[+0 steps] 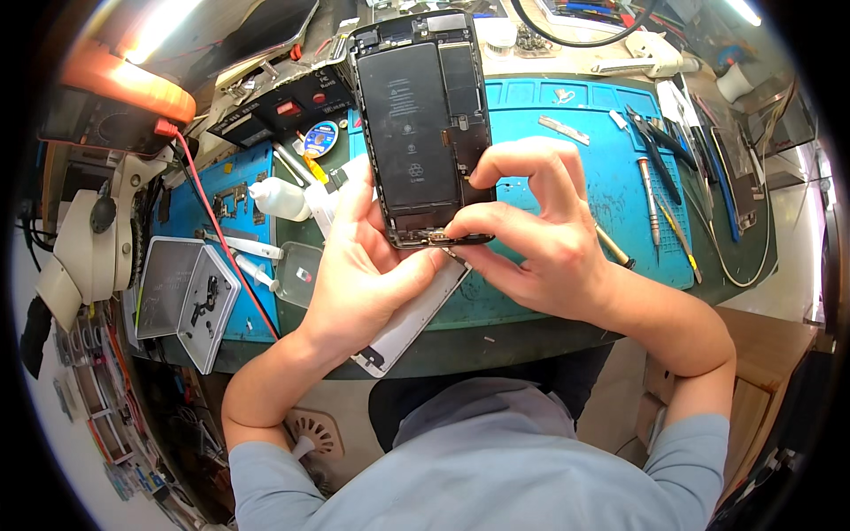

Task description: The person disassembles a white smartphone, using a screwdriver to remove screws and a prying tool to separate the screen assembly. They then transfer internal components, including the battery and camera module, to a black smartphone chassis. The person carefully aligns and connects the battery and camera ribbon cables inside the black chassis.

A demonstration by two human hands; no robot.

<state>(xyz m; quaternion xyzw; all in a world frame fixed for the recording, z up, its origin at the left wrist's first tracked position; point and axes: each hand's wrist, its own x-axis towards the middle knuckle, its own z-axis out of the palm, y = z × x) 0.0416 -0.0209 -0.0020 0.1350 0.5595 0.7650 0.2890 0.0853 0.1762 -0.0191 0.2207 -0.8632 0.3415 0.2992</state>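
Observation:
An opened smartphone [460, 81] is held up over the bench, its inside facing me. A black battery [403, 133] fills most of its left half. My left hand [365, 257] grips the phone's lower left side, with the thumb reaching along the bottom edge. My right hand [549, 230] is closed at the lower right corner, its fingertips against the phone's bottom end and right side. Whether a small part is pinched between those fingers cannot be made out. Below the phone lies a white screen panel [412, 323], slanting on the mat and partly covered by my left hand.
A blue work mat [611, 212] covers the bench. Tweezers [655, 150] and a screwdriver [651, 199] lie at right. At left are a white bottle [282, 196], an open plastic box [208, 305], an orange multimeter [142, 93] and its red lead [217, 212].

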